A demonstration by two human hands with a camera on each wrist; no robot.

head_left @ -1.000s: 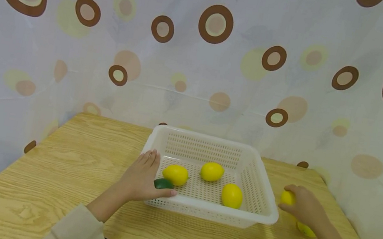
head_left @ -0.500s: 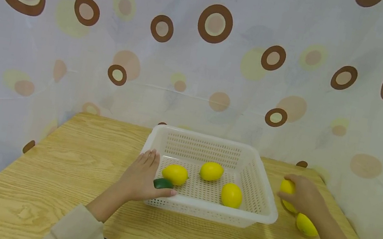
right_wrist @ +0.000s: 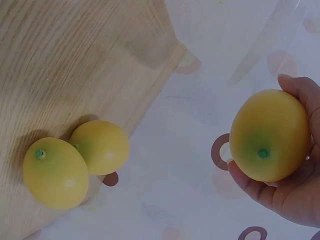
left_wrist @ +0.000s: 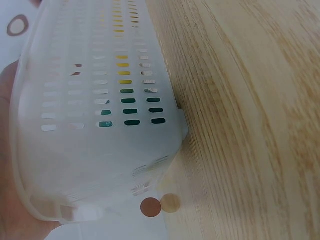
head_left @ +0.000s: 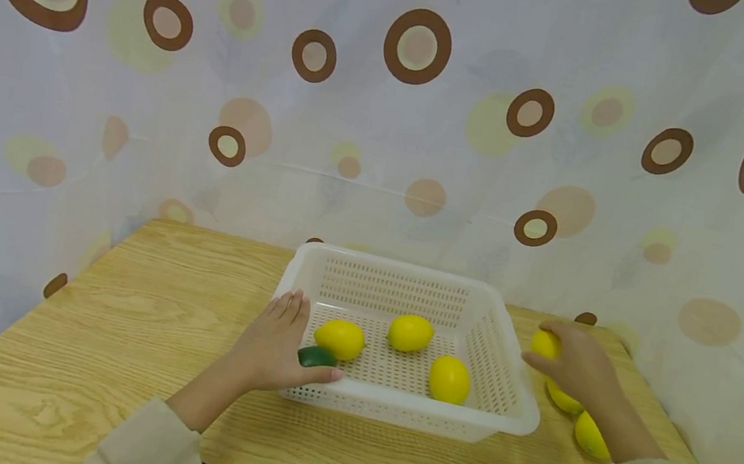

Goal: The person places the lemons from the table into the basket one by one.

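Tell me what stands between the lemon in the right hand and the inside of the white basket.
Only the white basket's right rim: the lemon in the right hand is just outside it. Nothing else visible blocks the way. Whether the lemon clears the rim's height is hard to tell.

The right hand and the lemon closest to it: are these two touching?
Touching. The right wrist view shows it: the right hand grips the lemon, skin meeting its yellow surface without a gap.
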